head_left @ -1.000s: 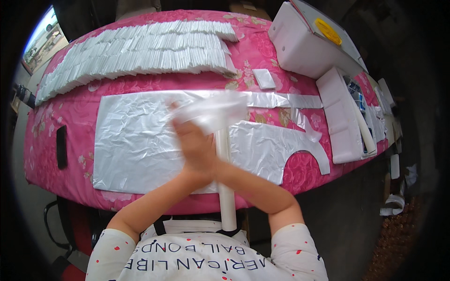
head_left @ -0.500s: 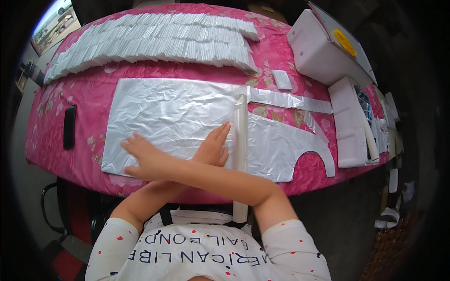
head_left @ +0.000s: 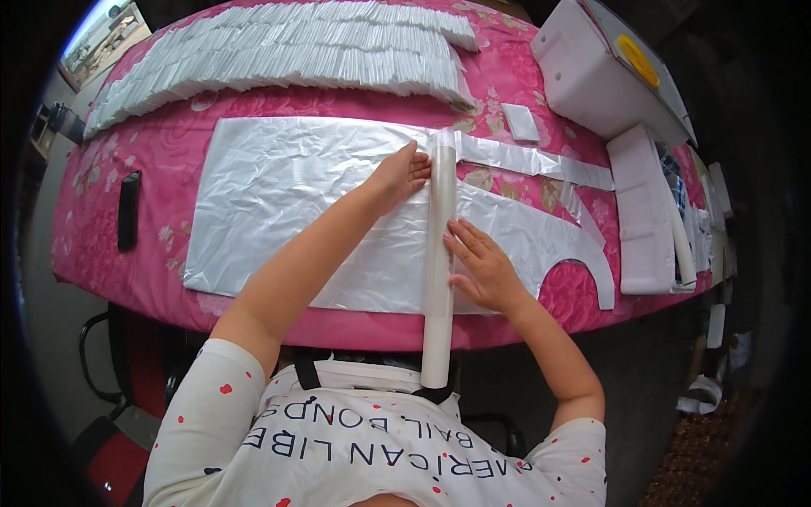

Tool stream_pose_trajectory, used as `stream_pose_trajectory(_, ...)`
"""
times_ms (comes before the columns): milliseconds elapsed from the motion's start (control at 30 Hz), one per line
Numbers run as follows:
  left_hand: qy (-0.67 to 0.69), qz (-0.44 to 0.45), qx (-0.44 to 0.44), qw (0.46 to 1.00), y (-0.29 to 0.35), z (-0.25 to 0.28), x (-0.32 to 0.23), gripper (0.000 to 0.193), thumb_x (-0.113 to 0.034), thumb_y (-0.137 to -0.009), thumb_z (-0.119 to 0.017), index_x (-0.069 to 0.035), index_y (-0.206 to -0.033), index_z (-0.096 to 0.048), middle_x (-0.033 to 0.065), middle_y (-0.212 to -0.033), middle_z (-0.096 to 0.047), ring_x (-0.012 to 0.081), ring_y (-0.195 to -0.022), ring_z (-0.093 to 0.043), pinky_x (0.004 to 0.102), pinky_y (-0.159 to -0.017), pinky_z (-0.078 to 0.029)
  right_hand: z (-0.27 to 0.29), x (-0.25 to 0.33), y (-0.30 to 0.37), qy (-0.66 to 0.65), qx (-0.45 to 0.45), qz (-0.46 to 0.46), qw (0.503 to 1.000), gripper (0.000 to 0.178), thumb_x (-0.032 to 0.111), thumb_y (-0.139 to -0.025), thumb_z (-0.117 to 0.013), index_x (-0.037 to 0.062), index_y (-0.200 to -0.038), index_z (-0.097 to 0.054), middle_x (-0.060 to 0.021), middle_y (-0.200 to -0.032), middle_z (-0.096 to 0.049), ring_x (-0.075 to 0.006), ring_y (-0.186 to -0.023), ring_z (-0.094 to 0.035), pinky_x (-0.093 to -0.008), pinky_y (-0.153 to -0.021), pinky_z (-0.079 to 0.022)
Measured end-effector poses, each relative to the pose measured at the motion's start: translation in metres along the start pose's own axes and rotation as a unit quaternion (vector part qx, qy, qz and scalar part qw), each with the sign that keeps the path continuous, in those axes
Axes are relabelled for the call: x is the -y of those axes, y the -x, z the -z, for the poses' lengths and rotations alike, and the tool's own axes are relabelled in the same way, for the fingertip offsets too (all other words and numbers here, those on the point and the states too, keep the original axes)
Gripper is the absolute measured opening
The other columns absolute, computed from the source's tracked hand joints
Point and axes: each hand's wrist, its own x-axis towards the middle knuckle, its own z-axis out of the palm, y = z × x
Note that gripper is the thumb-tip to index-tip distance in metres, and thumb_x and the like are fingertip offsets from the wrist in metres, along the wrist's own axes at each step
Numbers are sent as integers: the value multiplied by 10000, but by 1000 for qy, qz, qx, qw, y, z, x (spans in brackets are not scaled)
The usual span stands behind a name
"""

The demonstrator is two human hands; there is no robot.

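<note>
A thin, whitish plastic apron (head_left: pixel 287 203) lies spread flat and wrinkled, its straps and curved cut-out toward the right. Across it rests a long pale tube (head_left: pixel 438 296), running from the far edge to beyond the table's near edge. My left hand (head_left: pixel 400 177) is by the tube's far part, on its left side, fingers extended over the film. Against the tube's right side, lower down, my right hand (head_left: pixel 487 264) has its fingers spread, fingertips touching or nearly touching it. Neither hand is wrapped round anything.
Rows of folded white plastic packets (head_left: pixel 279 55) line the far side of the pink floral tablecloth (head_left: pixel 160 186). A single packet (head_left: pixel 521 122) lies apart. At left is a black phone-like object (head_left: pixel 128 211). White foam boxes (head_left: pixel 646 228) stand at right; a chair (head_left: pixel 127 372) is lower left.
My crossed arms have parted. The right hand has moved from the apron's left part to the tube's right side; the left hand has moved farther away along the tube.
</note>
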Motion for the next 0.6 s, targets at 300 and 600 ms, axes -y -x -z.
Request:
stream_pose_trajectory(300,-280,-228,-72,930,80,58,-51,313,-179,-908,-477,23,-1143,-519,111,-1080,-594,190,-963,-597,299,-804,-480,-56,50,-95,15,40,76,996,566,462,-852,-452,55,-1243,-484,-119,-1370,-385,-305,-1330,-237,-465,-1092,-134)
stream_pose_trajectory(600,-321,-218,-227,893,232,168,-52,277,-141,-903,-468,14,-1125,-524,98,-1074,-597,165,-942,-589,265,-784,-462,-73,129,-164,-276,-126,194,933,203,171,-806,-603,55,-972,-615,-105,-1000,-622,-300,-991,-559,-394,-858,-434)
